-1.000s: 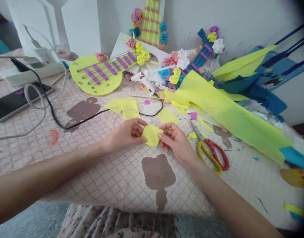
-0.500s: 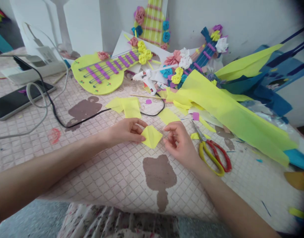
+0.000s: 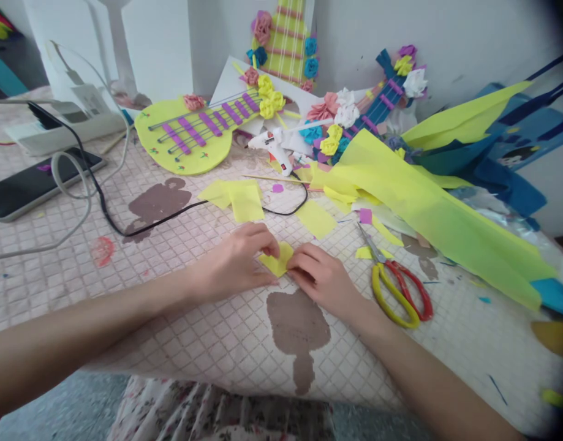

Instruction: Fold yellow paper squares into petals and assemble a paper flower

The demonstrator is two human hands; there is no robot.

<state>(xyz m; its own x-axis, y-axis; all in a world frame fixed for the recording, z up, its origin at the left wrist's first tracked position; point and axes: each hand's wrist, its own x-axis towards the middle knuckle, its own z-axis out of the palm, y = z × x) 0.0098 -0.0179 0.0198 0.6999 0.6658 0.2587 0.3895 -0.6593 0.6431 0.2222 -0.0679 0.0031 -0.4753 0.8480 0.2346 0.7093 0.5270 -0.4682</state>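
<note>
A small folded piece of yellow paper (image 3: 278, 260) lies on the cloth between my hands. My right hand (image 3: 321, 275) pinches its right corner with thumb and fingertips. On the other side, my left hand (image 3: 238, 260) has its thumb and curled fingers apart around the paper's left part, the fingertips over it. Just beyond lie cut yellow paper squares (image 3: 247, 201) and another single yellow square (image 3: 317, 218). To the right of my right hand rest scissors (image 3: 396, 288) with one yellow and one red handle, blades slightly apart.
Behind stand a yellow paper guitar (image 3: 189, 138), a blue guitar with paper flowers (image 3: 377, 107) and a white glue gun (image 3: 272, 147), its black cord looping across the cloth. A long yellow sheet (image 3: 428, 208) spreads at right. A phone (image 3: 37, 184) and power strip (image 3: 65, 128) lie left.
My right hand has moved left and taken hold of the paper's right corner. My left thumb and fingers have spread apart. The paper now looks smaller, folded over.
</note>
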